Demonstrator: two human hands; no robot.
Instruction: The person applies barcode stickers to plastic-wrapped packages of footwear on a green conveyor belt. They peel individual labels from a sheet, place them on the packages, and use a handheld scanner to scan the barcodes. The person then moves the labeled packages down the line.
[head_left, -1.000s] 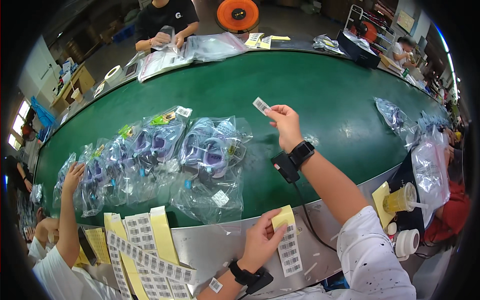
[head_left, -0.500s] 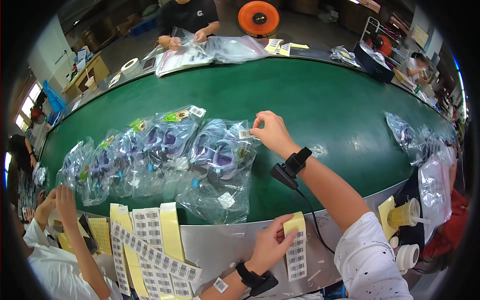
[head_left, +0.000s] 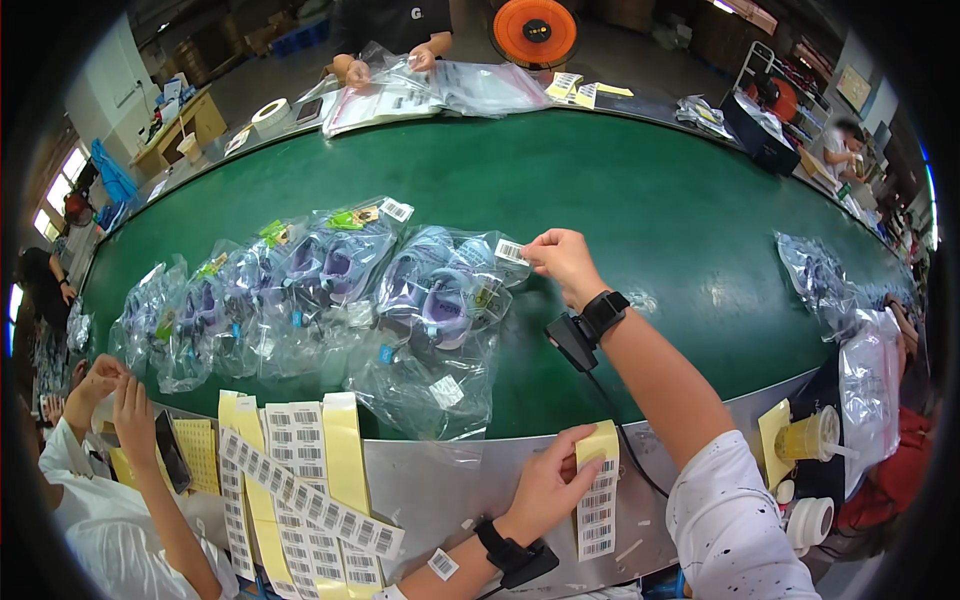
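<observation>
My right hand pinches the edge of a white barcode label, which lies at the upper right corner of a clear plastic bag. Inside that bag is a pair of light blue and purple clogs. Down at the metal table edge, my left hand grips a yellow-backed strip of barcode labels between thumb and fingers. A single small label is stuck on my left forearm.
Several more bagged pairs of clogs lie in a row to the left on the green conveyor belt. Label sheets overlap the near edge. A co-worker's hands are at left; a drink cup stands at right.
My right hand has shifted slightly right, and more of the label's face shows at the bag's corner. My left hand keeps its grip on the strip. The whole view has shifted a little.
</observation>
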